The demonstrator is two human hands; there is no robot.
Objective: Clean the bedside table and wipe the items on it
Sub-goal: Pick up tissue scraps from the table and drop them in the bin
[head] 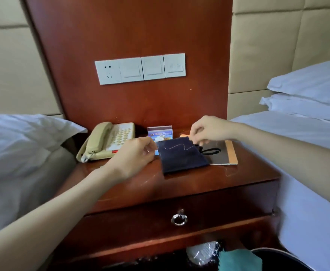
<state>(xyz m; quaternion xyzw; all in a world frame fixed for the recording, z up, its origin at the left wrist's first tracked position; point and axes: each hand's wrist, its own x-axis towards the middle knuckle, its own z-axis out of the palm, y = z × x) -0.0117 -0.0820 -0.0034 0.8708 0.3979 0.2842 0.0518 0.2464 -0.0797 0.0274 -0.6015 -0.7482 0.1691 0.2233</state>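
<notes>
head view. writing: the printed card [160, 132] standing at the back of the bedside table [179, 184] carried a blue picture and text, too blurred to be read. a red label was noted on the beige telephone [105, 141] at back left; no lettering could be made out. no legible marks were found on the switch panel [139, 68] on the wooden wall board above.

the dark blue pouch [181, 157], marked with a thin pale wavy line, was held over the middle of the tabletop, in front of the card. its upper left corner was pinched between thumb and forefinger of the left hand [135, 155], the other fingers curled. its upper right corner was pinched by the curled fingertips of the right hand [211, 131]. contact of its lower edge with the table could not be determined. its black drawstring [211, 151] lay across the orange-edged booklet [226, 153] to the right. a teal cloth [238, 260] was seen below the table, at the frame's bottom edge.
</notes>
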